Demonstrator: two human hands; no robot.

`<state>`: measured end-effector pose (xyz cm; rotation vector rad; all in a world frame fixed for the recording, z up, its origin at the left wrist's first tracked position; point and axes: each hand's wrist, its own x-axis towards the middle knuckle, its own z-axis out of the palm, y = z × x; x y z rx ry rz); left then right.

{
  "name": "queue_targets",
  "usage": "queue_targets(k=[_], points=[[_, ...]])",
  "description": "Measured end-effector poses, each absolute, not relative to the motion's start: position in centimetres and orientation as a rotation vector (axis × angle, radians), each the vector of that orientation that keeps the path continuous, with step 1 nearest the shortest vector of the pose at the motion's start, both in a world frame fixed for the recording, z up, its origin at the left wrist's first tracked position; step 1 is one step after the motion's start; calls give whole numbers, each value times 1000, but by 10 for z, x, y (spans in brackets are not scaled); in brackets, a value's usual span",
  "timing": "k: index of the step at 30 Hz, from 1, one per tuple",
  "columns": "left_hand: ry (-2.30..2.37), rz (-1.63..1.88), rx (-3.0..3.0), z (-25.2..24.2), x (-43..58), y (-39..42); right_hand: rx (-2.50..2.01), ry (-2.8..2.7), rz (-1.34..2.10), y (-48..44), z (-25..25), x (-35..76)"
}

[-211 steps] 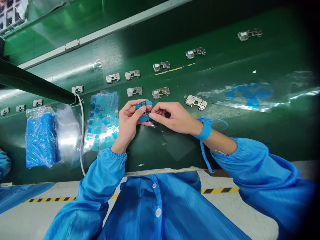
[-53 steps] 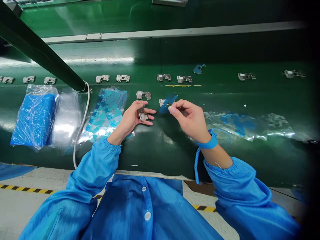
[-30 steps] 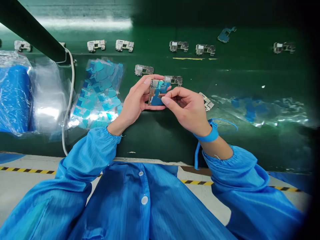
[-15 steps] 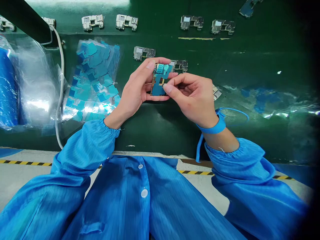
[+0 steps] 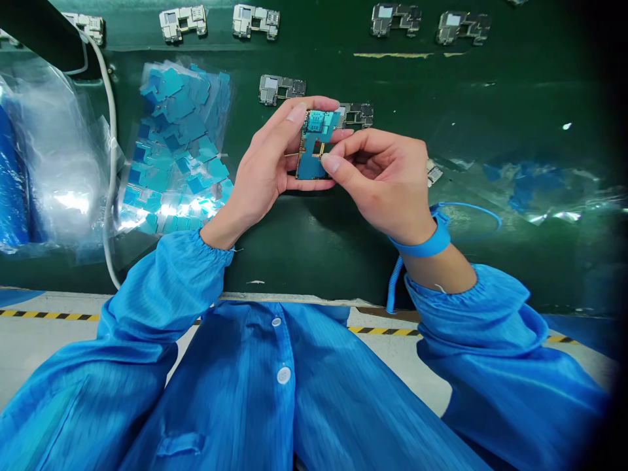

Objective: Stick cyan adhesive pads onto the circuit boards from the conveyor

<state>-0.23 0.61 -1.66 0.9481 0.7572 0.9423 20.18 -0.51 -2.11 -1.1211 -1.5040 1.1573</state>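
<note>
A phone circuit board (image 5: 311,163) with blue film over much of its face is gripped upright along its edges by my left hand (image 5: 267,154), thumb on one side and fingers around the far edges. My right hand (image 5: 387,176) has thumb and index finger pinched together at the board's right edge; whatever lies between these fingertips is hidden. A blue band with a coiled cord circles the right wrist. Just behind the hands lie two more circuit boards, one at the left (image 5: 280,89) and one partly covered at the right (image 5: 357,115).
Clear sheets with many blue film pieces (image 5: 181,144) lie at left, beside a grey cable (image 5: 112,131) and plastic bags (image 5: 63,176). Several circuit boards (image 5: 256,22) line the back of the green table (image 5: 304,255). More clear plastic (image 5: 544,186) lies at right.
The view has shifted slightly, so the table items sit a little higher in the picture. Both hands keep nearly the same hold on the board.
</note>
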Motion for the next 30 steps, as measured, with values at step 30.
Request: queue_targets(k=[30], points=[[828,943,967,-10,2,1,-1157,-1520,1135,-7,-21,199]])
